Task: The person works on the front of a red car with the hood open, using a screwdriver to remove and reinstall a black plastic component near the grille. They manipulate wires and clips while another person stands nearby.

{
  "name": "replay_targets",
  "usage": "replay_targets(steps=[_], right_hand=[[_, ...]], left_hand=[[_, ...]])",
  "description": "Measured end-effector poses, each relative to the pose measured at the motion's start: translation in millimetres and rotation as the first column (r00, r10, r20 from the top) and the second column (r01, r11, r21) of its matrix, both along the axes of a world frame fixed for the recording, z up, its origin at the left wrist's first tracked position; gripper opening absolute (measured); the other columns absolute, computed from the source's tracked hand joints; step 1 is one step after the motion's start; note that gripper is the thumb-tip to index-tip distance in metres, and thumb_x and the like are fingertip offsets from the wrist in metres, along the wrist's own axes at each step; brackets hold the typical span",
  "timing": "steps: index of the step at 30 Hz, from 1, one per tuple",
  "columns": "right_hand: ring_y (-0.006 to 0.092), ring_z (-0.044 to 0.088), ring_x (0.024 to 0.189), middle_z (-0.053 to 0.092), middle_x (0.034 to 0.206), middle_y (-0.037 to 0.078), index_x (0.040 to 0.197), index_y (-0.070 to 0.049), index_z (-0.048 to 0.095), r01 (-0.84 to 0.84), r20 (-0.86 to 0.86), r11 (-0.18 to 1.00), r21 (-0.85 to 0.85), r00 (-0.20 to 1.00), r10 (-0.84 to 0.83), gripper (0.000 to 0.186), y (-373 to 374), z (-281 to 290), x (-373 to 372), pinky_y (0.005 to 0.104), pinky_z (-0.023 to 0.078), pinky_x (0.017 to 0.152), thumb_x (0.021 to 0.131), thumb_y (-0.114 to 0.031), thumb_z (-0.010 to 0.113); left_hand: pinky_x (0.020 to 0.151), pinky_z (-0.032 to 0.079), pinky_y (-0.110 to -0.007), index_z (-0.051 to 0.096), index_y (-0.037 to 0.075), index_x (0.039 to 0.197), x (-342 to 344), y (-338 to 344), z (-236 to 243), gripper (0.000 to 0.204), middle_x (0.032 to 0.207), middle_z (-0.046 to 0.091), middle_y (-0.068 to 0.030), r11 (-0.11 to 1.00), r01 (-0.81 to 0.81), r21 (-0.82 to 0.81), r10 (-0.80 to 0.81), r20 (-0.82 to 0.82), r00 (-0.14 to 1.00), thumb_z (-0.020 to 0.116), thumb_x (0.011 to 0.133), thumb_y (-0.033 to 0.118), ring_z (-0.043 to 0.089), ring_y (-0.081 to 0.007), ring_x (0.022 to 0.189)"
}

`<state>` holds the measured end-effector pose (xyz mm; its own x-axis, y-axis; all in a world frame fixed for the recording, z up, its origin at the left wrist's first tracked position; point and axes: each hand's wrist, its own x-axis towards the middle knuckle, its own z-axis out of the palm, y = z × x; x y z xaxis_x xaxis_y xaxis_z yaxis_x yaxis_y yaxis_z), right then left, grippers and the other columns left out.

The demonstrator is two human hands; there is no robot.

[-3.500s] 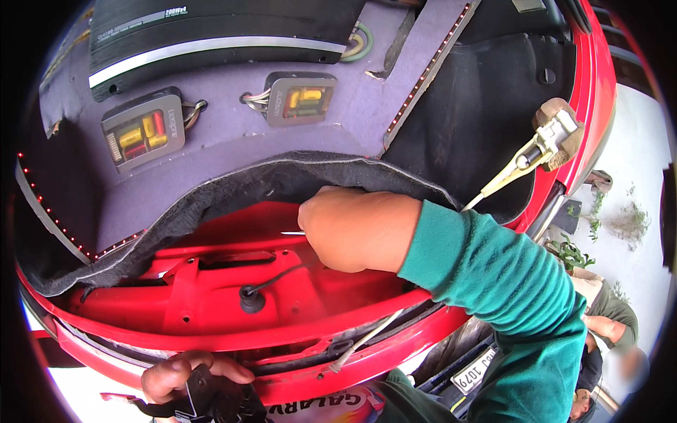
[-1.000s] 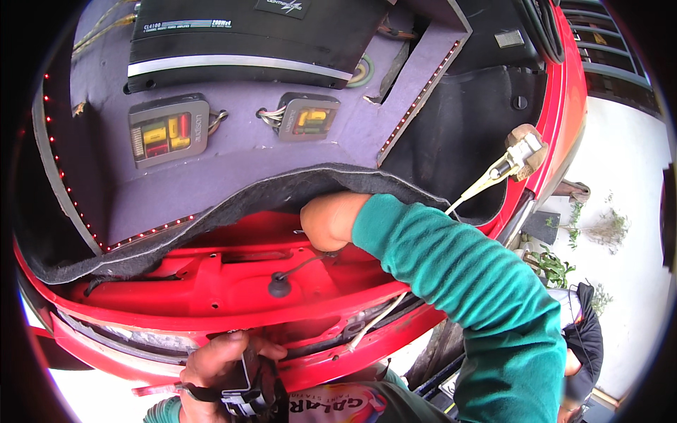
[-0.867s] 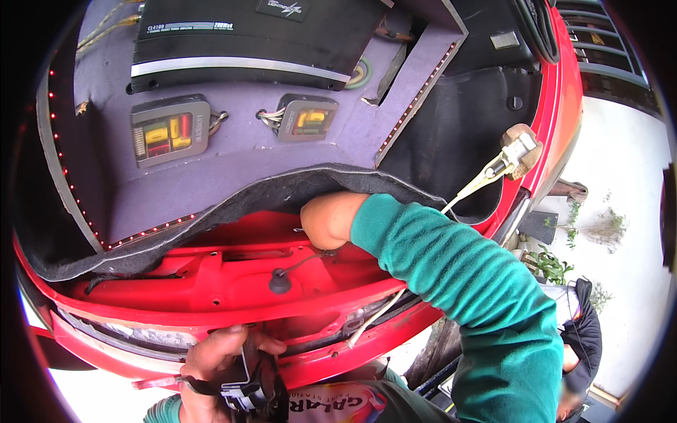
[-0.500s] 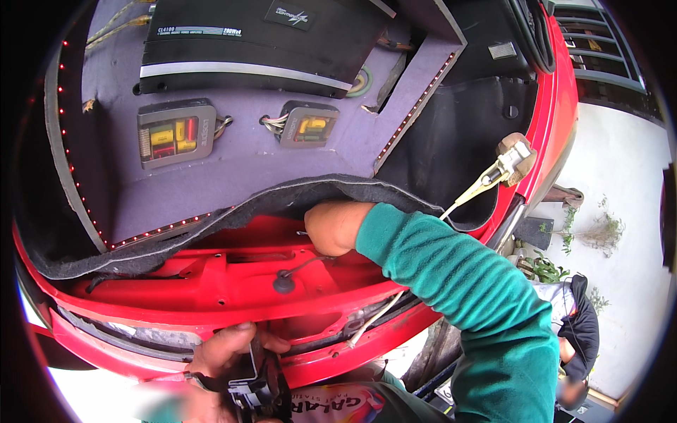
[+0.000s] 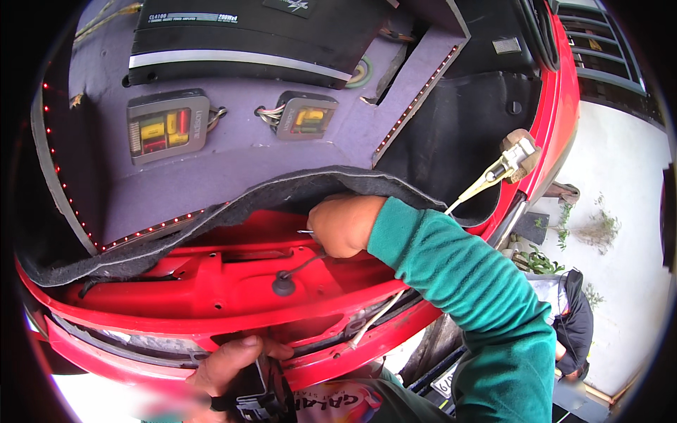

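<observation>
My right hand, in a green sleeve, reaches down behind the red rear panel of a car's boot. Its fingers are closed, and the thin metal tip of a tool sticks out from them; the tool's other end is hidden. Beside that hand, a dark cable runs to a round black rubber grommet on the panel. My left hand is at the bumper's outer edge, thumb and finger curled round a black part with pale metal pieces, partly out of view.
A grey felt liner hangs over the panel's inner side. Beyond it stand a black amplifier and two crossover boxes. A lamp holder on a pale cable lies at the right rim. Another person is at the far right.
The view has shifted slightly. My right hand has turned a little, and more of the metal tip shows. The black part at my left hand has tilted and sits lower.
</observation>
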<state>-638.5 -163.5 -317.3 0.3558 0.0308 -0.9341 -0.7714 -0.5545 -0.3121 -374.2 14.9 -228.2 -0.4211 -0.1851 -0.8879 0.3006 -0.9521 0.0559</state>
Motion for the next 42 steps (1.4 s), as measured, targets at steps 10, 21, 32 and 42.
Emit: replay_targets(steps=[10, 21, 32, 42], right_hand=[[0.0418, 0.078, 0.102, 0.082, 0.107, 0.021, 0.112, -0.005, 0.085, -0.014, -0.032, 1.000, 0.001, 0.999, 0.014, 0.027, 8.3, -10.2, -4.0, 0.0508, 0.061, 0.087, 0.089, -0.016, 0.075], [0.0441, 0.076, 0.097, 0.080, 0.101, 0.022, 0.104, -0.005, 0.083, -0.012, 0.190, 0.998, -0.057, 0.981, 0.023, 0.021, -8.3, 14.3, 6.8, 0.0536, 0.059, 0.086, 0.089, -0.014, 0.073], [0.0464, 0.075, 0.098, 0.079, 0.097, 0.023, 0.097, -0.004, 0.080, 0.180, 0.383, 0.981, -0.069, 0.913, -0.140, 0.016, 6.6, 25.2, -10.5, 0.0540, 0.059, 0.088, 0.083, -0.005, 0.073], [0.0458, 0.074, 0.102, 0.078, 0.101, 0.023, 0.097, -0.004, 0.078, 0.277, 0.398, 0.960, -0.041, 0.886, -0.238, 0.016, 2.1, 27.0, -11.6, 0.0526, 0.059, 0.090, 0.082, -0.004, 0.074]], left_hand=[[0.105, 0.054, -0.044, 0.034, -0.002, 0.161, 4.4, 1.0, 13.9, 0.100, 0.138, 0.064, -0.0258, 0.826, -0.114, -0.553, 0.079, -0.087, 0.993, 0.088, 0.084, 0.032, 0.066, -0.0333, 0.128], [0.106, 0.056, -0.043, 0.026, 0.002, 0.169, -2.4, -31.9, 62.2, 0.105, 0.139, 0.062, -0.0272, 0.647, -0.092, -0.757, 0.221, 0.070, 0.973, 0.086, 0.090, 0.038, 0.066, -0.0308, 0.129], [0.111, 0.051, -0.047, 0.024, -0.002, 0.169, 5.1, -20.9, 48.3, 0.105, 0.139, 0.064, -0.0292, 0.604, -0.164, -0.780, 0.187, -0.062, 0.980, 0.083, 0.085, 0.021, 0.064, -0.0364, 0.135], [0.104, 0.057, -0.050, 0.026, 0.009, 0.174, 24.9, -28.7, 40.1, 0.096, 0.145, 0.059, -0.0363, 0.392, 0.123, -0.912, -0.066, 0.105, 0.992, 0.079, 0.099, 0.037, 0.068, -0.0350, 0.124]])
